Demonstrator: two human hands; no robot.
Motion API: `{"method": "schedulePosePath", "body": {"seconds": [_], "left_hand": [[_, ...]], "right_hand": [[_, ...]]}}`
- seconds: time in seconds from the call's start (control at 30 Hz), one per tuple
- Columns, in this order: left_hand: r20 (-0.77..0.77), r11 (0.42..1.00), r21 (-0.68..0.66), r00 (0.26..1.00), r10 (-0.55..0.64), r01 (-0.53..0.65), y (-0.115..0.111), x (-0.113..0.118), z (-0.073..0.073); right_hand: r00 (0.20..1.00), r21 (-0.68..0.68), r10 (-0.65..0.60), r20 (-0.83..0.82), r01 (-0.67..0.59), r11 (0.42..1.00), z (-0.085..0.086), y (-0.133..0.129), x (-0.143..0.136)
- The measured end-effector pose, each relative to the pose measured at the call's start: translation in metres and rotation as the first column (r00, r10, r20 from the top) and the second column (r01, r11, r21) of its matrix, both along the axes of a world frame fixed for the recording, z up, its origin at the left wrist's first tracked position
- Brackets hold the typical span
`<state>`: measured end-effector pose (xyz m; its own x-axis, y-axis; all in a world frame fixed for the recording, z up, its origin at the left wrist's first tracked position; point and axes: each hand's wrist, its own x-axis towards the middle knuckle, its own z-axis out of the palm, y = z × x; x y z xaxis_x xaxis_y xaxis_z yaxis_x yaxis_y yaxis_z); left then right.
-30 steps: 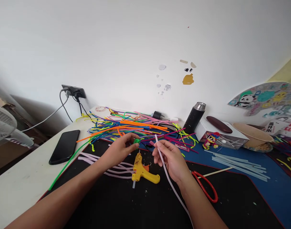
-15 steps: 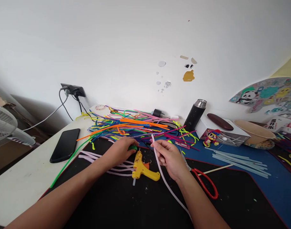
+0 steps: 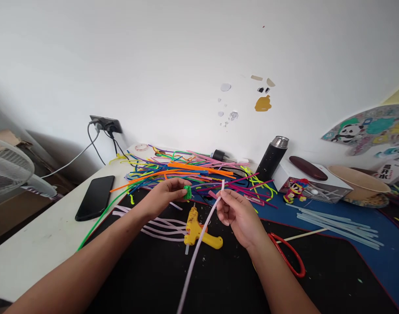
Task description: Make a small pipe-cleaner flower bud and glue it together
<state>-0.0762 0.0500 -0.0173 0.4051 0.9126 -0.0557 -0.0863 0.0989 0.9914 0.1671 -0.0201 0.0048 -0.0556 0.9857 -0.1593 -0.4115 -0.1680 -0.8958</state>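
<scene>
My left hand point(image 3: 169, 195) pinches a small green bundle of pipe cleaner point(image 3: 188, 192) above the mat. In my right hand point(image 3: 236, 211) a long pale lilac pipe cleaner point(image 3: 199, 244) is held near its upper end, the rest hanging toward me. A yellow hot glue gun point(image 3: 196, 229) lies on the black mat between my hands, partly crossed by that pipe cleaner. Several more lilac pipe cleaners point(image 3: 160, 228) lie beside it, partly under my left forearm. Red-handled scissors point(image 3: 293, 257) rest right of my right wrist, their blades hidden behind my hand.
A heap of coloured pipe cleaners point(image 3: 183, 168) spreads along the back. A phone point(image 3: 95, 197) lies at left, near a fan point(image 3: 12, 165). Toward the right are a black thermos point(image 3: 273, 157), a white box point(image 3: 284, 174), a small figurine point(image 3: 297, 189) and several glue sticks point(image 3: 340, 226).
My left hand has lifted the green bundle from the mat and moved right. The lilac pipe cleaner in my right hand has swung left, now crossing in front of the glue gun.
</scene>
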Motion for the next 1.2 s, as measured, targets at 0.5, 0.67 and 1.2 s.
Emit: {"method": "schedulePosePath", "body": {"seconds": [0.5, 0.67, 1.2], "left_hand": [[0.327, 0.956, -0.291, 0.938, 0.119, -0.019, -0.007, 0.003, 0.013], [0.34, 0.959, -0.284, 0.934, 0.113, -0.012, -0.01, 0.006, 0.014], [0.252, 0.998, 0.056, 0.968, -0.014, -0.001, -0.032, 0.027, 0.015]], "right_hand": [[0.999, -0.025, 0.042, 0.015, -0.041, 0.999, 0.002, -0.002, -0.002], [0.998, -0.025, 0.059, 0.026, -0.059, 0.998, -0.003, -0.002, -0.001], [0.988, -0.013, 0.148, 0.039, -0.148, 0.989, -0.012, -0.003, -0.016]]}}
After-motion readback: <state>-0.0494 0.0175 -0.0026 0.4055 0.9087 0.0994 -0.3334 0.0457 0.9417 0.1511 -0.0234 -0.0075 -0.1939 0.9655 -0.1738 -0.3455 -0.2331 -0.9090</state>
